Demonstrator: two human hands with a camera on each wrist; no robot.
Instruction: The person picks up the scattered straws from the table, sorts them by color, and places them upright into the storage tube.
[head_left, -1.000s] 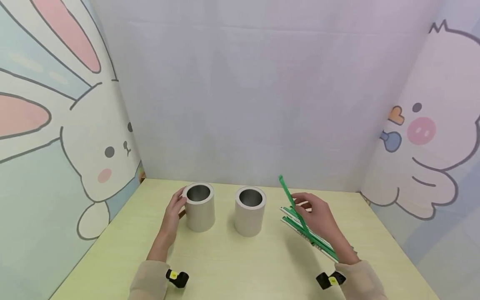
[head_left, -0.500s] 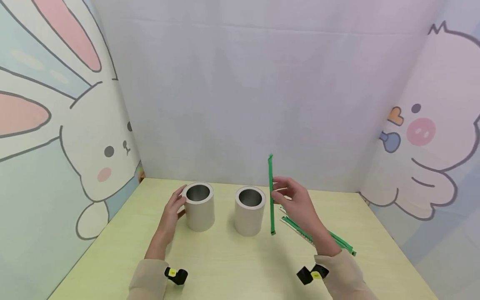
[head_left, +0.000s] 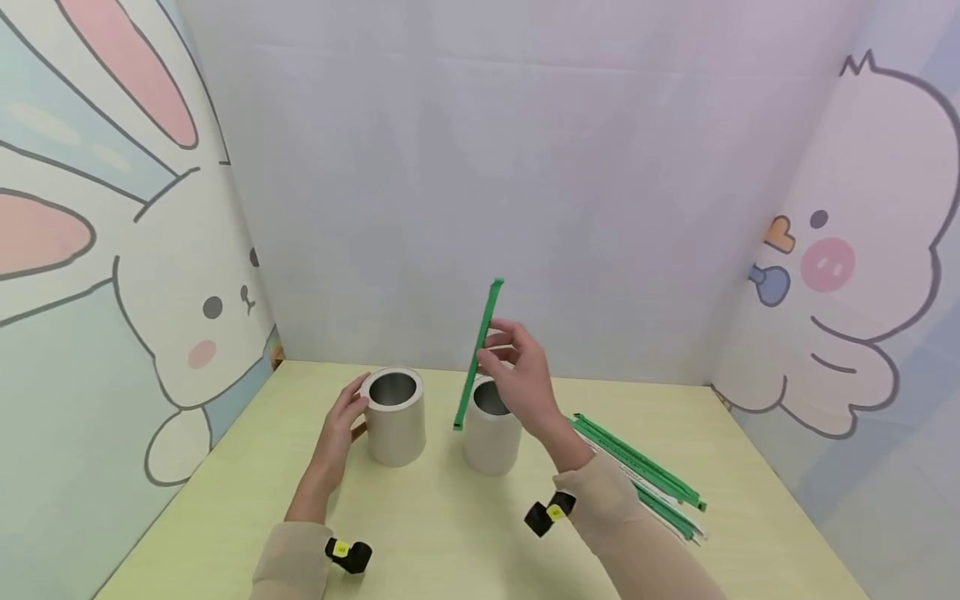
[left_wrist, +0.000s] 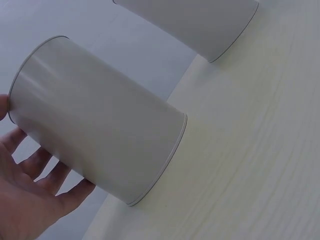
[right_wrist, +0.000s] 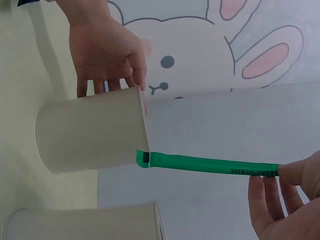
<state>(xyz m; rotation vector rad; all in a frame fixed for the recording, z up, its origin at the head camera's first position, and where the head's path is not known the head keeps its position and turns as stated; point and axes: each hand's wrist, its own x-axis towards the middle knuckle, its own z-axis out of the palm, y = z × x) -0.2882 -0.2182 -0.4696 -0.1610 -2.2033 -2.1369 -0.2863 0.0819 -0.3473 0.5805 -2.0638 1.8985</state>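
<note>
In the head view two off-white cylindrical canisters with dark hollow insides stand upright on the table. My left hand (head_left: pixel 342 427) holds the left canister (head_left: pixel 396 429) from its left side; the left wrist view shows the fingers (left_wrist: pixel 75 195) along its wall and the thumb at the rim. My right hand (head_left: pixel 521 375) pinches a slim green stick packet (head_left: pixel 480 343) with dark print near one end. The packet tilts, its lower end between the canisters, in front of the right canister's (head_left: pixel 491 442) left rim. In the right wrist view its far end overlaps the left canister's rim.
Several more green and white stick packets (head_left: pixel 637 458) lie in a slanted pile on the right of the pale wooden table (head_left: pixel 420 533). A plain light backdrop (head_left: pixel 480 167) stands behind, with printed cartoon panels at both sides.
My right hand has lifted the green stick packet from the pile and carried it left to the canisters, its top swinging from left-leaning to right-leaning. My left hand stays at the left canister.
</note>
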